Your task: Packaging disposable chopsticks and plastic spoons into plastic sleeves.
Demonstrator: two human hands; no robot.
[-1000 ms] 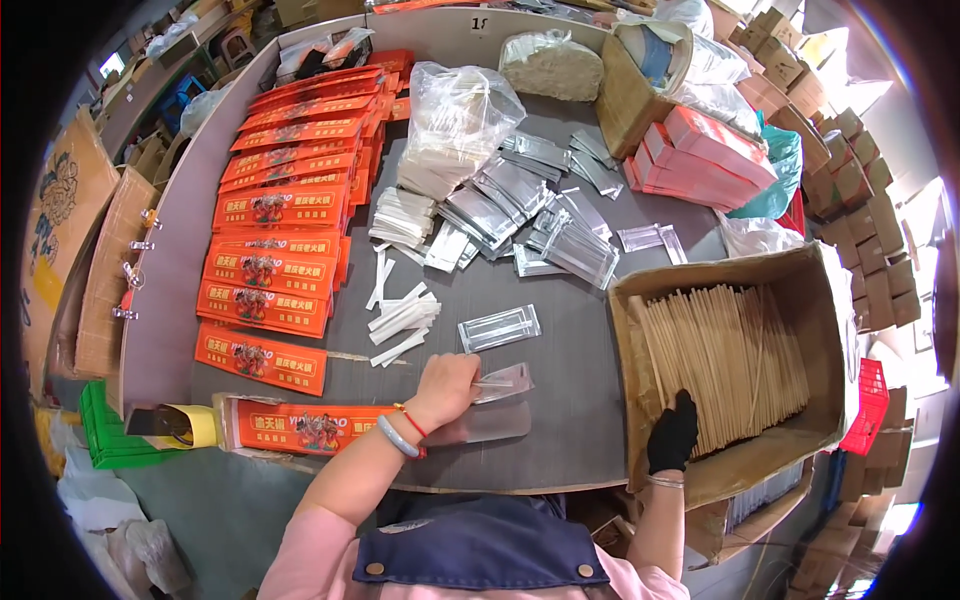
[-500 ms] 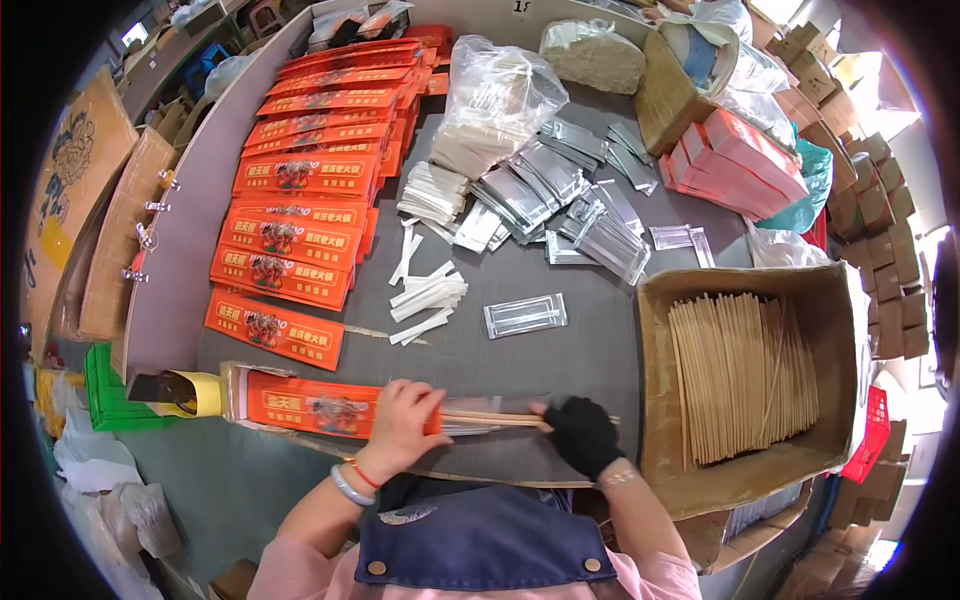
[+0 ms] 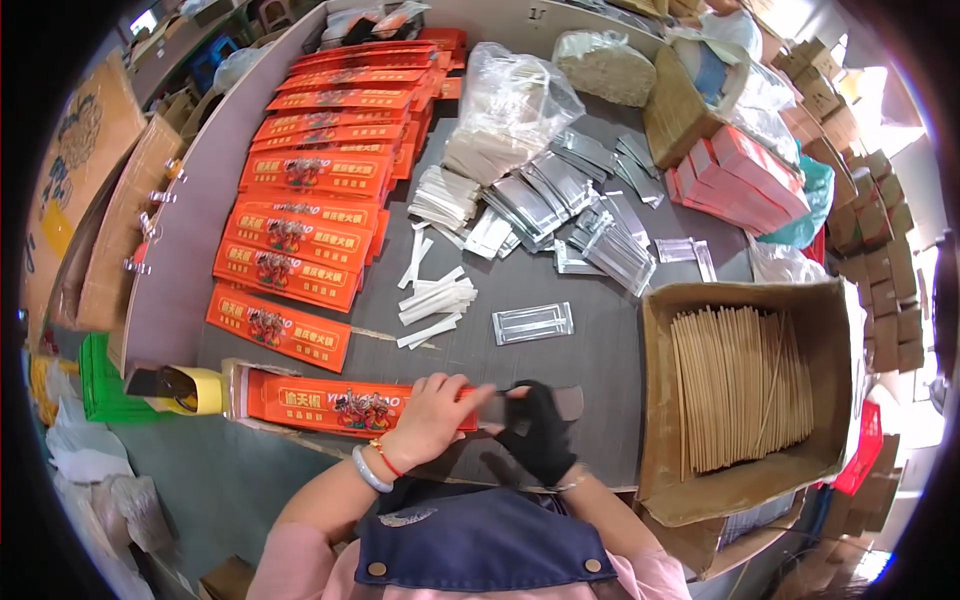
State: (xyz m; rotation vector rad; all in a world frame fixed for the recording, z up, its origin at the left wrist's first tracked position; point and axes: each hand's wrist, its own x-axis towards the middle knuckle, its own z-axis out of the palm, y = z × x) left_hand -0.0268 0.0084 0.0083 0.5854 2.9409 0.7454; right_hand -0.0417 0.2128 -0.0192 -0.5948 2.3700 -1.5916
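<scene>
A long red paper sleeve (image 3: 320, 402) lies along the table's near edge, its left end against a small cardboard holder (image 3: 236, 388). My left hand (image 3: 430, 415) is closed over the right part of this sleeve, its fingertips blurred near the end. Close by that end is my right hand (image 3: 540, 435), in a black fingerless glove; motion smears its fingers, and whatever is between them is hidden. No chopsticks show outside the sleeve. Beyond my hands lies a flat clear-and-silver packet (image 3: 533, 324), with white paper-wrapped strips (image 3: 436, 305) to its left.
At right stands a cardboard box (image 3: 655, 400) of wooden chopsticks (image 3: 745, 390). Stacked red sleeves (image 3: 310, 220) fill the left side. Silver packets (image 3: 545, 195), a plastic bag (image 3: 515, 100) of white strips and red-and-white boxes (image 3: 740, 175) sit farther back. A yellow roll (image 3: 205, 390) adjoins the holder.
My right hand has moved left to the sleeve's end, and the chopsticks it held no longer show. My left hand has shifted slightly right along the sleeve.
</scene>
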